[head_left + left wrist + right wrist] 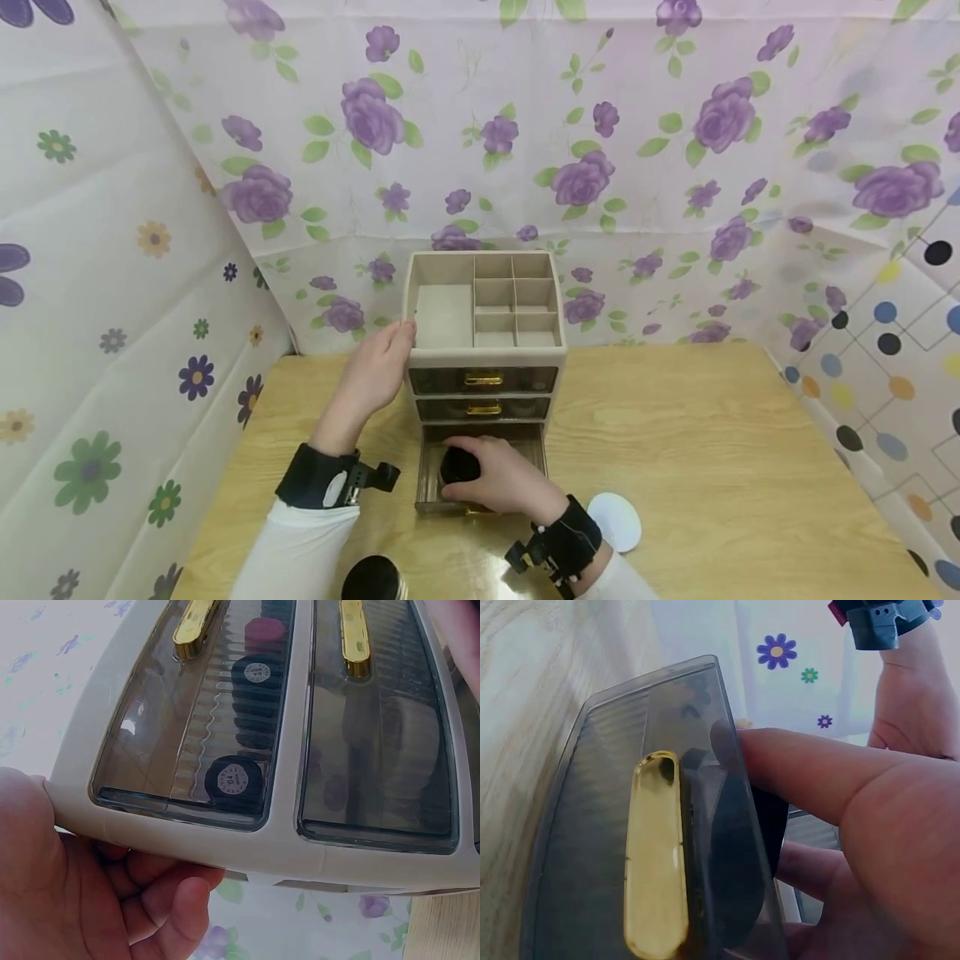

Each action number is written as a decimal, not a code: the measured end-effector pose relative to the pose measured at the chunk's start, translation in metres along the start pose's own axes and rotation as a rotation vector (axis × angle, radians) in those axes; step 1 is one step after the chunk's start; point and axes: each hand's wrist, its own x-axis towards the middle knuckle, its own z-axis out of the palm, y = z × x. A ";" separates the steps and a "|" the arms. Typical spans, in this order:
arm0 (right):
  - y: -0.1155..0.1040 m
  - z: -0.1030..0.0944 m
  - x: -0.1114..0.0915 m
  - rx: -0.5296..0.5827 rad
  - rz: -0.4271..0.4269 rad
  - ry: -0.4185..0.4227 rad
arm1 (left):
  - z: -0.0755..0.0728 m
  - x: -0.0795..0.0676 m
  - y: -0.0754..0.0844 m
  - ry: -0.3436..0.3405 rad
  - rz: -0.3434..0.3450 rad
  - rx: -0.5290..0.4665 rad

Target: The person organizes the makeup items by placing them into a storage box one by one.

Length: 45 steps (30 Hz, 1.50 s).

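A cream drawer organizer (pixel 486 357) stands on the table, its bottom drawer (pixel 429 475) pulled out. My left hand (pixel 378 367) holds the organizer's upper left side, with curled fingers against that side in the left wrist view. Inside the bottom drawer, my right hand (pixel 502 475) grips a round black-lidded jar (pixel 460 467) between thumb and fingers. The right wrist view shows the jar's dark side (pixel 739 855) through the clear drawer front, behind a gold handle (pixel 656 855). Much of the jar is hidden by the hand and drawer.
Another black-lidded jar (pixel 372 578) stands near the front edge. A white disc (pixel 615 522) lies beside my right wrist. Two upper drawers are closed; the top one (pixel 187 735) has dark round items inside. Open compartments (pixel 516 300) form the organizer's top. Patterned cloth (pixel 480 133) hangs behind.
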 end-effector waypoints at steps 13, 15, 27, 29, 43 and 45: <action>-0.007 0.004 0.003 -0.020 0.032 0.034 | -0.002 0.001 0.001 0.013 0.007 -0.018; -0.008 0.004 0.004 -0.022 0.026 0.031 | -0.002 0.001 0.000 0.014 0.004 -0.027; -0.012 0.009 0.009 -0.034 0.059 0.072 | -0.002 0.002 0.000 0.013 0.008 -0.038; -0.014 0.010 0.010 -0.054 0.063 0.073 | -0.002 0.002 -0.001 0.011 0.007 -0.032; -0.020 0.017 0.011 -0.124 0.096 0.074 | 0.000 0.002 -0.002 0.011 0.000 -0.018; -0.019 0.018 0.011 -0.125 0.097 0.071 | 0.000 0.001 -0.003 0.012 -0.001 -0.023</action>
